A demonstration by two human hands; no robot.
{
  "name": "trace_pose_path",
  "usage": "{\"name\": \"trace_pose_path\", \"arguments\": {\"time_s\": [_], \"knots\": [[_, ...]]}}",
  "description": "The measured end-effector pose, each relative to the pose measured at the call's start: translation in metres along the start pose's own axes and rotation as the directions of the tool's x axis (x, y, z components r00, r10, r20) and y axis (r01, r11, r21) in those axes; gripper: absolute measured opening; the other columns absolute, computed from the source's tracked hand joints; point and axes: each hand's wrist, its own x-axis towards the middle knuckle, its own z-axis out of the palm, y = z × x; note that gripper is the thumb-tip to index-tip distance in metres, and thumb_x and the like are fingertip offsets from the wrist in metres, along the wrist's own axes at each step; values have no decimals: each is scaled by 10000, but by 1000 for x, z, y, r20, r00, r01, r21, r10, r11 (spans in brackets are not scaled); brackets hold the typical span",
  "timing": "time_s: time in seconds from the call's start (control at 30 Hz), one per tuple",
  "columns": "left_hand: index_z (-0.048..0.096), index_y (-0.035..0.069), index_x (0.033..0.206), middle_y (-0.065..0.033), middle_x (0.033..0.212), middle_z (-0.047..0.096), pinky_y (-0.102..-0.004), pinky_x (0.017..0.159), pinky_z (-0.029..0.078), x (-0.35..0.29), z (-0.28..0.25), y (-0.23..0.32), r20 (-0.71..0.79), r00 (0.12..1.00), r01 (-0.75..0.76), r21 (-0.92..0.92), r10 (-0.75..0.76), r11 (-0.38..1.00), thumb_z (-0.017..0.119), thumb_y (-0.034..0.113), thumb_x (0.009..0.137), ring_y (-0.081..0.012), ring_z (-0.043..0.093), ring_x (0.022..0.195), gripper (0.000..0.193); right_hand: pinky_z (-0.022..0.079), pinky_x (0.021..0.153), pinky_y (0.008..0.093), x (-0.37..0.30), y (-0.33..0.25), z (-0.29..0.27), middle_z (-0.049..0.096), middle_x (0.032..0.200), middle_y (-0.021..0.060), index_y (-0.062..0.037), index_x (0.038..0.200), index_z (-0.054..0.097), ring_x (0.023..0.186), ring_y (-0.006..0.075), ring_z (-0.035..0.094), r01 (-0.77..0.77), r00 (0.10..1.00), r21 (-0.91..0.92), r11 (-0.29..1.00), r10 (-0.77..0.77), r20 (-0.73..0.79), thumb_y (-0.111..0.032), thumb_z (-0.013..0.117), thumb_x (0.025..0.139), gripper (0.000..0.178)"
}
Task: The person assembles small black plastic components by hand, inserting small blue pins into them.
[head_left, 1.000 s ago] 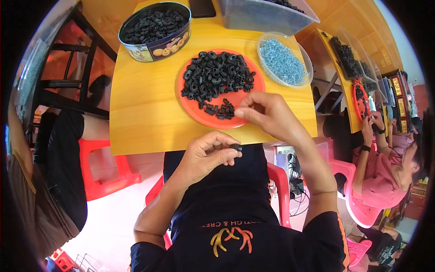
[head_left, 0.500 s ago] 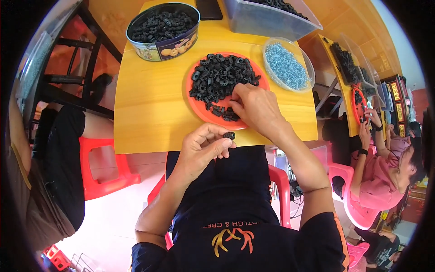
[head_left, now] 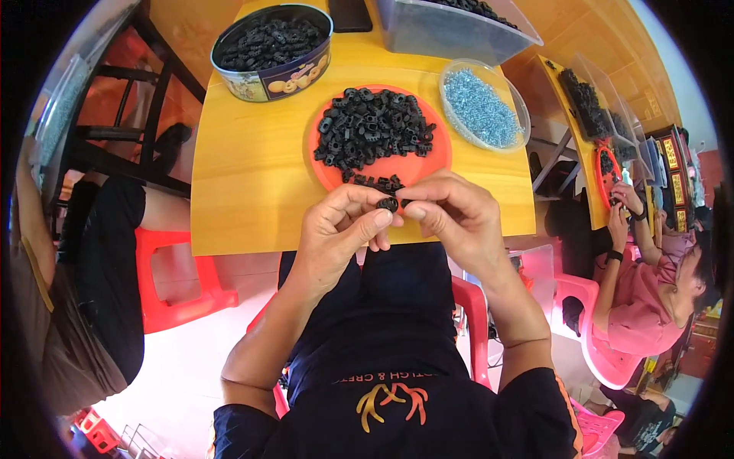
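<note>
My left hand point(head_left: 334, 229) is closed in a pinch on a small, black, ridged plastic part point(head_left: 388, 204) at the table's near edge. Close beside it, my right hand point(head_left: 460, 218) pinches a second small black plastic piece point(head_left: 406, 203), mostly covered by the fingertips. Whether the two pieces touch I cannot tell. Just beyond my hands is an orange plate point(head_left: 417, 167), heaped with black plastic parts point(head_left: 375, 130). A short row of similar parts point(head_left: 375, 182) lies at the plate's near side, partly behind my fingers.
A round tin point(head_left: 294, 80) full of black parts stands at the far left of the yellow table point(head_left: 252, 183). On the right are a clear tub point(head_left: 483, 107) of small silvery-blue pieces and a large plastic bin point(head_left: 459, 34). A person in pink point(head_left: 642, 306) works at another table.
My right hand has left the parts on the plate and come toward me, now pinching a small black piece beside my left hand. The left hand has risen slightly, still holding its part.
</note>
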Motion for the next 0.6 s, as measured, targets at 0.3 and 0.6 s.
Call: {"name": "trace_pose_path", "arguments": {"time_s": [0.3,0.6], "knots": [[585,14,1059,-91,894,688,-213,608,495,4,24,2,29,999,-23,-68,25,997,642,111,921,-102,618,686,178,517,669,245,-16,2,0,638,938,92,-1,1073,667,806,148,640,29,991,75,997,-19,-130,-42,623,910,174],[581,4,1067,-78,903,667,-225,619,497,9,39,-3,41,994,-96,-59,98,994,636,47,914,-107,622,711,168,521,703,253,-27,5,1,606,995,91,14,1055,641,868,142,627,26,969,319,947,54,-239,-21,613,915,146]]}}
